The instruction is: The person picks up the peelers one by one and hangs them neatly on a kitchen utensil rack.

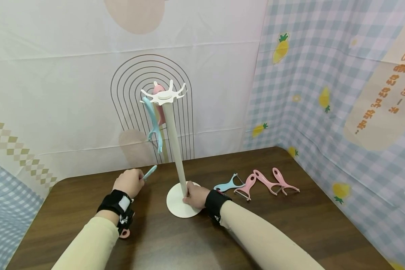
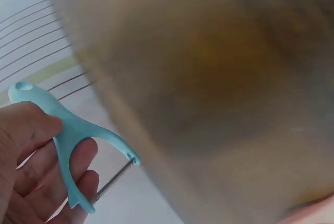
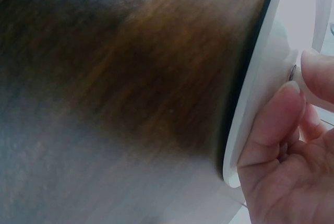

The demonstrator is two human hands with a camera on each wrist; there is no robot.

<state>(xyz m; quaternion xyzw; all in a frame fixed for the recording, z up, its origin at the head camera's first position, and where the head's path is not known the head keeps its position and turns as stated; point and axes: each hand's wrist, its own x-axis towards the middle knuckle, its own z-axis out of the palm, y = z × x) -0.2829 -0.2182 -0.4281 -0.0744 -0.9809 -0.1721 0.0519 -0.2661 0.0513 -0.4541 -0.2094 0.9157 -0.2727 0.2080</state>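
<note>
My left hand [image 1: 129, 182] pinches a light blue Y-shaped peeler [image 2: 73, 125] by its handle, thumb on top, the blade end free. In the head view the hand hides most of this peeler. At the foot of a white stand [image 1: 175, 146], my right hand [image 1: 196, 195] grips the pole just above the round base [image 1: 175, 206], thumb and fingers around it. From the stand's hooked top [image 1: 165, 96] hang a blue peeler [image 1: 152, 120] at the left and a pink peeler [image 1: 158, 89] behind, partly hidden.
Right of the base lie a blue peeler [image 1: 225, 186] and pink peelers, the nearest [image 1: 248, 184] beside it and another [image 1: 285, 182] farthest right. A pink ring-shaped end [image 1: 124, 234] shows under my left wrist. A cloth-covered wall [image 1: 216, 93] stands behind the brown table [image 1: 148, 240].
</note>
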